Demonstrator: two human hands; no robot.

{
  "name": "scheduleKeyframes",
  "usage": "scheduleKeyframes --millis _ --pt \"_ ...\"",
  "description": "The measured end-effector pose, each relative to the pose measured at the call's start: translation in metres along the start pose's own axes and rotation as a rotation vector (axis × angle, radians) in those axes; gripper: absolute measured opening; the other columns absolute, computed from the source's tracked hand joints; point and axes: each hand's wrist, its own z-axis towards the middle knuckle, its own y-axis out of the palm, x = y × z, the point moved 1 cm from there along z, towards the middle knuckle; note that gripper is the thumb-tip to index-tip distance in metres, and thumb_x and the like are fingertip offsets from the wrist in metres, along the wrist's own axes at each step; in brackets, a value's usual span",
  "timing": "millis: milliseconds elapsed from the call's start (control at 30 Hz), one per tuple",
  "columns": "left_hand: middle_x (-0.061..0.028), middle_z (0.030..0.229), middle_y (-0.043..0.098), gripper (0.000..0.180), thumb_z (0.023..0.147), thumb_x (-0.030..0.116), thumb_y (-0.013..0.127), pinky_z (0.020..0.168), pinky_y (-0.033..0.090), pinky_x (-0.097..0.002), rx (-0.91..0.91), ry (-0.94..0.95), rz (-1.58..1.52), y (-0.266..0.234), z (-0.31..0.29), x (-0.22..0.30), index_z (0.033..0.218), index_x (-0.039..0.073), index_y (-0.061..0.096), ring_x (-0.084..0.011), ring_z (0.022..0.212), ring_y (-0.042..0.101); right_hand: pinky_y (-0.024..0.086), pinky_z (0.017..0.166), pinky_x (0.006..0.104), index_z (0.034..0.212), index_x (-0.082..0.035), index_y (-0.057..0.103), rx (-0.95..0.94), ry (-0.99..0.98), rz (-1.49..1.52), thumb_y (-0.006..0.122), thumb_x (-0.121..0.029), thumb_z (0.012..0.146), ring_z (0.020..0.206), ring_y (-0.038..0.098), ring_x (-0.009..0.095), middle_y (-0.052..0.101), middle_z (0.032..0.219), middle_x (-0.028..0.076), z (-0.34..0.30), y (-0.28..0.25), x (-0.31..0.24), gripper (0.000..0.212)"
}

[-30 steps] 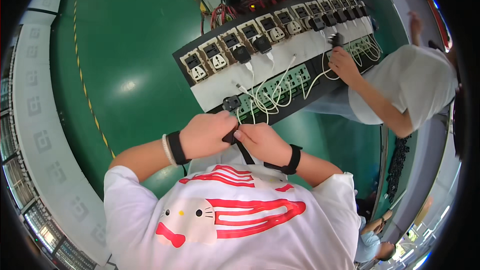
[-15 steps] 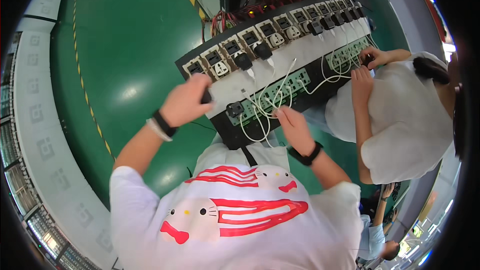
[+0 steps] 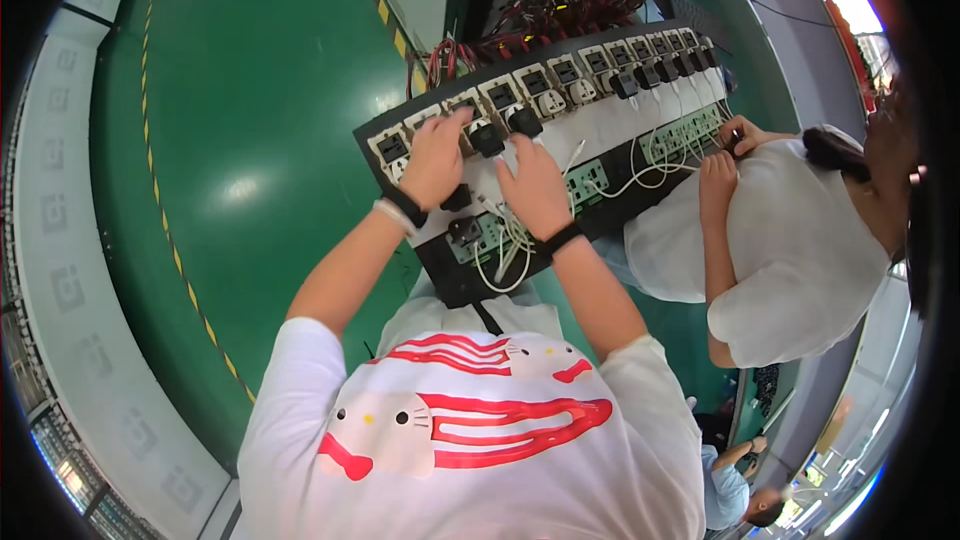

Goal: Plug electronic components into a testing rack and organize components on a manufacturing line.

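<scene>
My left hand (image 3: 437, 165) reaches over the near left part of a slanted socket panel (image 3: 372, 127), its fingers stretched beside a plugged-in black charger (image 3: 486, 138). Under its palm side a loose-looking black charger (image 3: 456, 198) rests on the pale strip, partly covered. My right hand (image 3: 537, 188) has thumb and fingers apart, just below another plugged-in black charger (image 3: 523, 121); whether it touches the charger or the white cable there I cannot tell. White cables (image 3: 514, 238) bunch between my hands over a green board strip (image 3: 490, 243). A further black charger (image 3: 465, 231) sits at that strip's left end.
Several more black chargers (image 3: 624, 85) with white cables fill the panel's right part. A co-worker (image 3: 790, 240) stands close on my right, hands at a second green strip (image 3: 690, 135). Red wires (image 3: 520, 40) lie behind the panel. Yellow-black tape (image 3: 180, 260) marks the green floor.
Both hands have moved up onto the panel, the left one also rightward. The black charger that was in my left hand now lies below it on the pale strip. My right hand has left the cables.
</scene>
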Motion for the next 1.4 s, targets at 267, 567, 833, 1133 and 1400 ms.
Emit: scheduleKeyframes --millis 267,567,833,1133,1400 --pt "-0.0073 0.115 0.064 0.056 0.077 -0.001 0.048 0.094 0.033 -0.0458 -0.270 -0.127 0.165 0.017 0.015 -0.009 0.131 0.008 0.041 -0.0294 0.113 0.052 0.047 0.075 0.0458 0.117 0.002 0.042 0.070 0.099 0.059 0.062 -0.020 0.086 0.089 0.057 0.044 0.053 0.106 0.024 0.011 0.035 0.002 0.043" --pt "-0.0173 0.110 0.057 0.064 0.067 0.015 0.067 0.074 0.052 -0.0402 -0.570 0.181 -0.077 -0.110 -0.017 0.127 0.126 0.002 0.046 -0.0353 0.091 0.061 0.048 0.067 0.0391 0.114 0.001 0.052 -0.246 -0.078 0.351 0.058 -0.008 0.085 0.077 0.060 0.038 0.062 0.087 0.019 -0.056 -0.082 -0.067 0.031" --pt "-0.0119 0.087 0.054 0.031 0.071 0.017 0.068 0.057 0.047 -0.0396 -0.599 0.029 -0.037 -0.108 -0.048 0.147 0.098 0.006 0.057 -0.0314 0.067 0.059 0.047 0.063 0.0419 0.095 0.000 0.055 -0.491 0.017 0.396 0.055 -0.014 0.089 0.072 0.059 0.038 0.060 0.079 0.019 -0.076 -0.093 -0.073 0.014" --pt "-0.0120 0.081 0.053 0.026 0.075 0.022 0.068 0.056 0.049 -0.0408 -0.694 0.108 0.078 -0.101 -0.043 0.147 0.088 0.006 0.053 -0.0316 0.067 0.061 0.041 0.052 0.0362 0.081 0.000 0.057 -0.391 0.151 0.660 0.057 -0.010 0.089 0.054 0.046 0.031 0.052 0.065 0.018 -0.087 -0.081 -0.070 0.013" --pt "-0.0105 0.080 0.056 0.023 0.075 0.021 0.068 0.059 0.049 -0.0396 -0.791 0.129 -0.079 -0.088 -0.030 0.142 0.091 0.007 0.059 -0.0305 0.070 0.060 0.043 0.056 0.0426 0.081 -0.001 0.058 -0.440 0.193 0.578 0.053 -0.017 0.093 0.064 0.055 0.039 0.055 0.069 0.020 -0.105 -0.096 -0.065 0.020"
